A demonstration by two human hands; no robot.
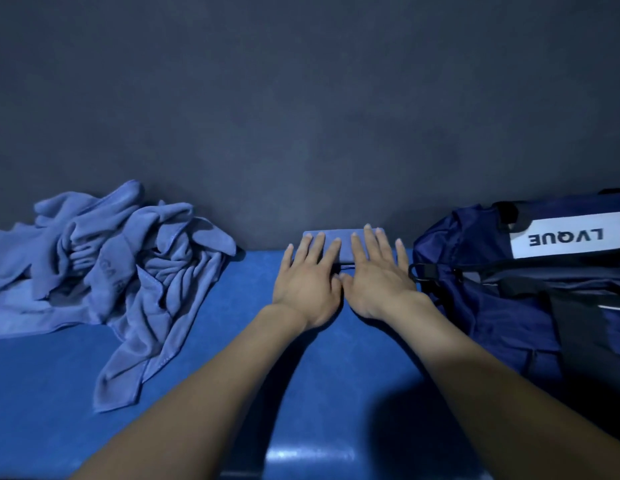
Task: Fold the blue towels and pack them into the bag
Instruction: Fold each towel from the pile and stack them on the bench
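Observation:
A small folded blue towel (pixel 344 241) lies at the back of the blue table, against the dark wall. My left hand (pixel 308 278) and my right hand (pixel 374 275) press flat on it side by side, fingers straight and spread. Both hands cover most of the towel. A heap of unfolded blue towels (pixel 107 268) lies at the left of the table. The dark blue bag (pixel 530 296) with a white "LVQUE" label sits at the right, just beside my right hand.
The blue table (pixel 59 393) runs from the wall to the front edge near the bottom of the view. A dark grey wall (pixel 301 116) stands directly behind it. One towel corner hangs forward from the heap toward the front left.

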